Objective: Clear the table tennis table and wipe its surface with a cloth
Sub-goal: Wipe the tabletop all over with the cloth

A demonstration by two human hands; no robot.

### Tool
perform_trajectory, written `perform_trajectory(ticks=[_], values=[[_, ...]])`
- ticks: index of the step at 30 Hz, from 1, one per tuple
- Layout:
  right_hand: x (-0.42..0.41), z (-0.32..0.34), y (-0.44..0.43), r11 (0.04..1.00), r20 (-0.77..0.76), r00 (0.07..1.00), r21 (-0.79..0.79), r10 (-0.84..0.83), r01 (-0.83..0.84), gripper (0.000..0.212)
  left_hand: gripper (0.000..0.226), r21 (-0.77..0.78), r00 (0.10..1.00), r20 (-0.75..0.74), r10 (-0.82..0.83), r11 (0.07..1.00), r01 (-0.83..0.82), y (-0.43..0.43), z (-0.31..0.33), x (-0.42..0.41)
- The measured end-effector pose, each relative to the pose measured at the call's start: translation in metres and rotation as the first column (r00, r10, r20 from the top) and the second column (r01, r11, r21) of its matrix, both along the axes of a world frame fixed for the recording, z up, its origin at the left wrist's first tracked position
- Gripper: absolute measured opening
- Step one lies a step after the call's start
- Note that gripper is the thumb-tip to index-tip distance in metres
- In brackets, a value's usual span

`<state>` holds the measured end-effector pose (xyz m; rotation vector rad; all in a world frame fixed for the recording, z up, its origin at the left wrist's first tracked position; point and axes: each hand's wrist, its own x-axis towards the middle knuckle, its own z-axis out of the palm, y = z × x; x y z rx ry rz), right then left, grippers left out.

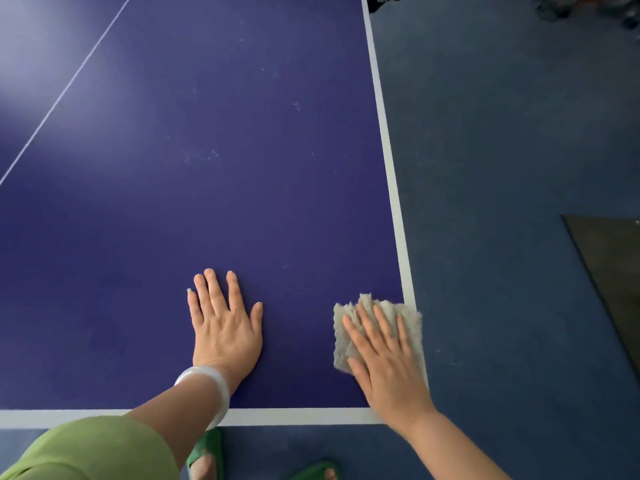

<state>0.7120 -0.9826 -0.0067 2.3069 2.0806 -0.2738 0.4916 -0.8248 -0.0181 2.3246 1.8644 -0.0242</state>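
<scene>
Cloth (340, 344) at near right corner of surface (242, 168): seems soft, light; flat palm holds best. Right grip (384, 355) presses it, flat, uncurled; left grip (225, 323) spread flat, empty.

No legible text anywhere. The only lettering is a few white marks on a black item (382, 1) at the top edge of the view, just beside the far right border of the worktop (242, 168). They are too blurred to read.
</scene>
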Motion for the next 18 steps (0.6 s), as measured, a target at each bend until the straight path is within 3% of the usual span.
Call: perform_trajectory(ticks=[5,11,13,18], values=[[0.037,0.000,-0.008,0.990,-0.007,0.990,-0.010,0.138,-0.138,0.057,0.080,0.010,1.000,-0.012,0.010,1.000,-0.010,0.000,-0.001,0.001],[0.072,-0.002,0.091,0.991,0.030,0.993,-0.063,-0.114,0.116,0.057,0.072,0.014,1.000,-0.001,0.027,1.000,-0.027,0.000,-0.002,0.001],[0.059,-0.004,0.093,0.991,0.016,0.992,-0.051,-0.125,0.125,0.057,0.074,0.012,1.000,0.002,0.023,1.000,-0.023,0.000,-0.002,0.000],[0.028,-0.005,0.035,0.981,-0.031,0.980,0.019,0.196,-0.195,0.056,0.078,0.033,1.000,-0.014,0.017,0.999,-0.016,0.001,-0.003,0.001]])
